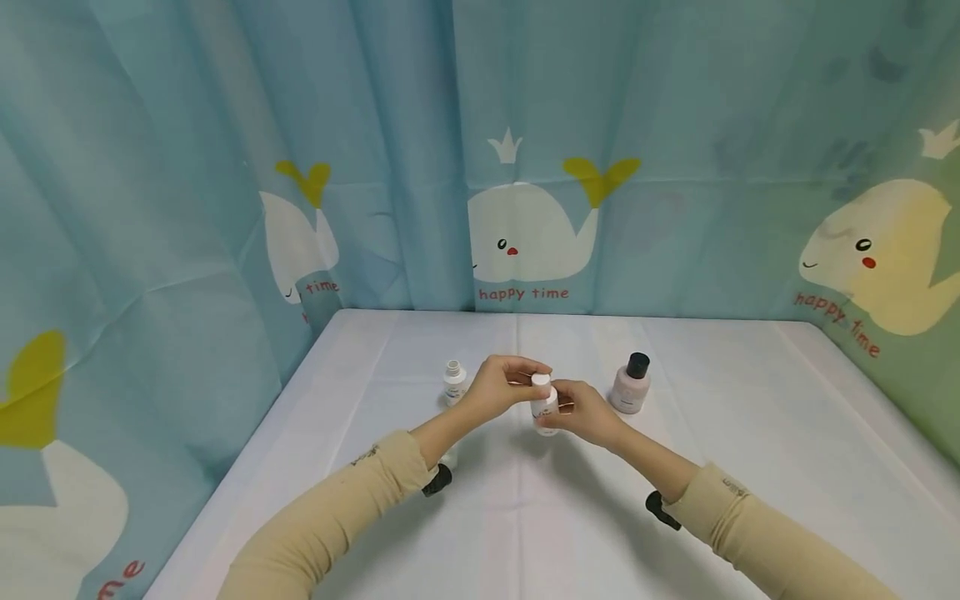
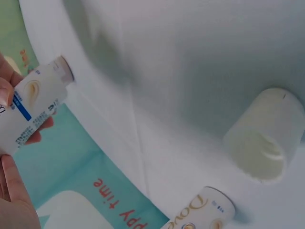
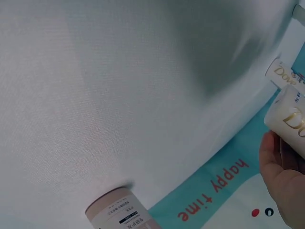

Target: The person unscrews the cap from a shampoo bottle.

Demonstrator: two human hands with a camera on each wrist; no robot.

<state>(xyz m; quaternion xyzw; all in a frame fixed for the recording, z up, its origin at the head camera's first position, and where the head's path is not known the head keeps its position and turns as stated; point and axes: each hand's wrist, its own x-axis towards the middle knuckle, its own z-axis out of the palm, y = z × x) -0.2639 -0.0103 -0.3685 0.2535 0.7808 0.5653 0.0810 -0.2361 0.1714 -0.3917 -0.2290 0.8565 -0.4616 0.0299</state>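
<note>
A white Dove bottle [image 1: 546, 407] is held above the middle of the white table, base down in the head view. My left hand [image 1: 504, 385] pinches its white cap [image 1: 541, 380] from the left. Lower down, my right hand [image 1: 588, 414] grips the bottle's body from the right. In the right wrist view that hand [image 3: 282, 183] has its fingers around the lettered bottle [image 3: 291, 119]. Whether the cap sits tight or loose I cannot tell. A second white Dove bottle [image 1: 454, 382], neck bare, stands upright left of my left hand.
Right of my hands stands a pink bottle [image 1: 630, 388] with a black cap. A black-topped item [image 1: 437, 480] lies by my left sleeve, partly hidden. Another black piece [image 1: 660, 508] shows beside my right sleeve. A whitish hollow cylinder [image 2: 281, 114] is in the left wrist view.
</note>
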